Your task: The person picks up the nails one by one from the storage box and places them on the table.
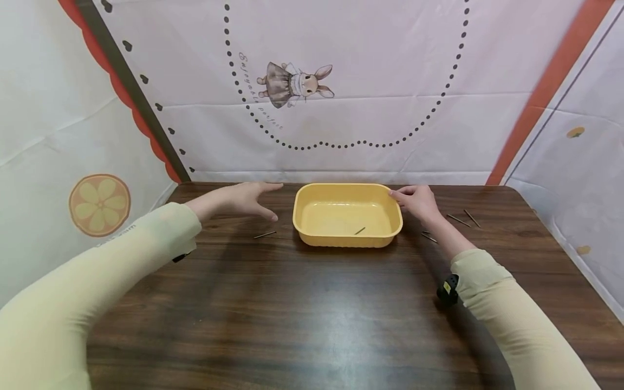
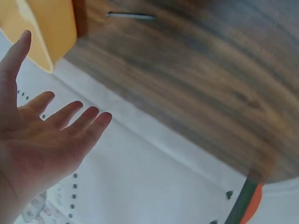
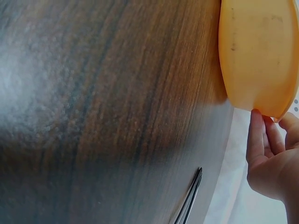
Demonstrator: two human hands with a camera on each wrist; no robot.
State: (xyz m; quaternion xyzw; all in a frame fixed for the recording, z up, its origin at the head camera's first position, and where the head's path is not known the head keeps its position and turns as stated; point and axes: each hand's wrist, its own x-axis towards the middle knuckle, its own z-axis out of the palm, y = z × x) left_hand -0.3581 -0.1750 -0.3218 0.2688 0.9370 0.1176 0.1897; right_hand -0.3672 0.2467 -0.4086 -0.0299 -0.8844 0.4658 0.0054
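A yellow plastic basin stands near the table's far edge, with one thin, nail-like metal piece lying inside. My right hand pinches its right rim between thumb and fingers; the right wrist view shows the fingers under the rim's outer side. On the opposite side my left hand hovers apart from the basin, fingers spread and holding nothing. Below the left hand lies another nail-like piece on the tabletop; the left wrist view shows this metal piece too.
Several more thin metal pieces lie on the dark wooden table right of the basin, some partly behind the right forearm. A printed white cloth hangs behind the table's far edge and at both sides.
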